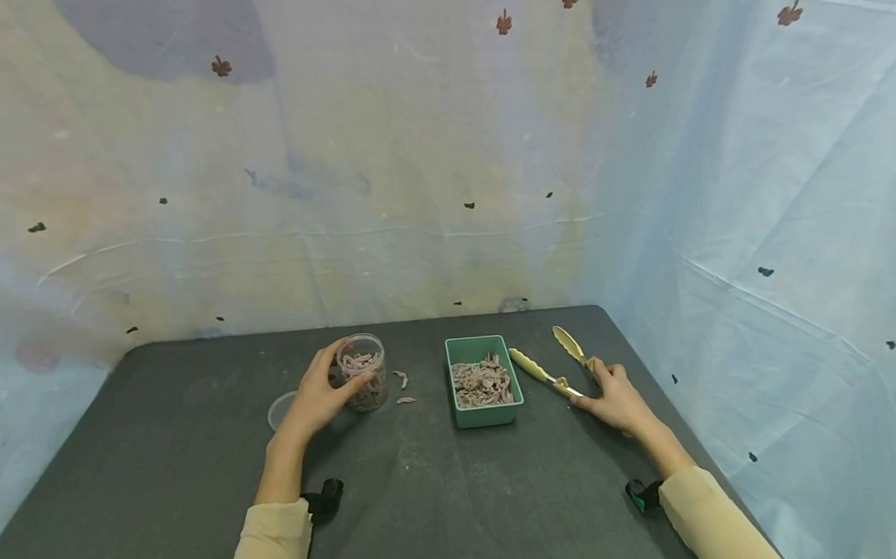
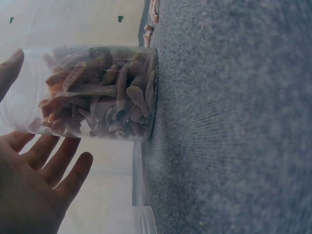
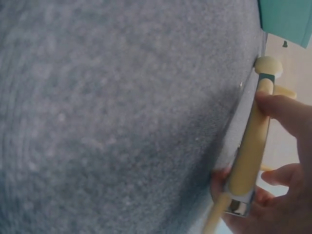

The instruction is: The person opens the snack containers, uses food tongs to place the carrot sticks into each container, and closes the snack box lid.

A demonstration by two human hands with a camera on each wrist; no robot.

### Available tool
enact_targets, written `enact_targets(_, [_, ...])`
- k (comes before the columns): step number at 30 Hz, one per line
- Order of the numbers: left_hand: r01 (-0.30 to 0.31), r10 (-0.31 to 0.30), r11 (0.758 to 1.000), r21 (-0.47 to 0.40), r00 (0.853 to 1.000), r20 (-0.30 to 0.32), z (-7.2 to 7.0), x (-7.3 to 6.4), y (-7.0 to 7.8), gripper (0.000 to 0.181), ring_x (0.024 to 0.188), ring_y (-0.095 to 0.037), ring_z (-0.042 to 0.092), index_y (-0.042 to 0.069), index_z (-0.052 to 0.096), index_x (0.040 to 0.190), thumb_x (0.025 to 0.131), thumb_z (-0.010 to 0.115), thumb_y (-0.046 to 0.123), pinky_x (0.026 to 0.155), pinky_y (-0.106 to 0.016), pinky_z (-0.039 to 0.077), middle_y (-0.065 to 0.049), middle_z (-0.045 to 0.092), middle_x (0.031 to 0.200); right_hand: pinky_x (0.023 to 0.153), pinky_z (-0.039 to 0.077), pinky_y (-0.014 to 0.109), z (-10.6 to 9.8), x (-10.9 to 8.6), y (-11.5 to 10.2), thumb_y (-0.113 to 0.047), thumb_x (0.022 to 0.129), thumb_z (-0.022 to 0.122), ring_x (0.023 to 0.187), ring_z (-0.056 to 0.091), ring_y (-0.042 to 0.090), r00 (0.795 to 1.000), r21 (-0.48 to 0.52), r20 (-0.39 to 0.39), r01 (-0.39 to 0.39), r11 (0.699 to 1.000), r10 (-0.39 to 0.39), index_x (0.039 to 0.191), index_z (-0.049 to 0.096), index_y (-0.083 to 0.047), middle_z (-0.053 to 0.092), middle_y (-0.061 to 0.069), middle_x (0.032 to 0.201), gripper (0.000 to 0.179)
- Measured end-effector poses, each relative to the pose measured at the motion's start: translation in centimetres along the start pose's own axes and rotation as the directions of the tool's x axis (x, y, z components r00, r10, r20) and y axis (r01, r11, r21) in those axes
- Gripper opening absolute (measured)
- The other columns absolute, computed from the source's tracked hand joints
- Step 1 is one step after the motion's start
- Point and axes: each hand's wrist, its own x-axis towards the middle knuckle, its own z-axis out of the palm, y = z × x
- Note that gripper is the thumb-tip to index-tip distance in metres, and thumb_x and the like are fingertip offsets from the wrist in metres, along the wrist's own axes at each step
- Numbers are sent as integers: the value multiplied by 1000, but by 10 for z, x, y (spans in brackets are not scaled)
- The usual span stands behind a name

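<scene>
My left hand holds a clear round jar near its rim, thumb on one side and fingers on the other. The jar stands upright on the dark table without a lid. Small brownish curled pieces fill much of it in the left wrist view. On the right, my right hand grips a pair of yellow-ended tongs by the handles, their two arms spread apart and pointing away from me. In the right wrist view the thumb presses along one yellow handle.
Between the hands stands a green rectangular container with many similar pieces inside. Two loose pieces lie right of the jar. A clear round lid rests behind my left wrist. A patterned plastic sheet hangs behind the table.
</scene>
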Motion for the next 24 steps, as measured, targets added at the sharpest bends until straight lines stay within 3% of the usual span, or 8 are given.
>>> enact_targets(5, [6,-6,1000,7,1000,3,0,0,0,94,146,-47,35,11,26,164,96,70,58,111,-69,38,-21,35,158,79,52,59,0,0,3,-45,94,76,109,57,46,999,-75,12,-33,997,34,157,32,7,48,38,131,92])
enact_targets(11, [9,-9,1000,3,1000,2,-1,-1,0,93,146,-46,35,12,27,165,96,70,57,112,-69,37,-21,35,159,75,54,57,-1,2,4,-50,93,76,108,58,45,998,-70,32,-50,996,52,157,31,7,48,38,131,96])
enact_targets(17, [10,-10,1000,-2,1000,4,-2,-1,1,92,147,-46,35,13,27,164,96,71,56,112,-69,37,-20,36,158,92,50,69,-4,2,-6,-55,97,69,130,47,56,997,-41,9,-79,996,80,161,22,9,37,42,148,102])
enact_targets(24, [4,-4,1000,8,1000,2,-1,-1,1,91,147,-46,34,10,25,165,98,70,53,113,-69,36,-21,35,158,113,32,73,-8,8,-41,-56,102,62,149,26,54,984,86,-172,-35,996,49,166,11,1,19,33,165,100])
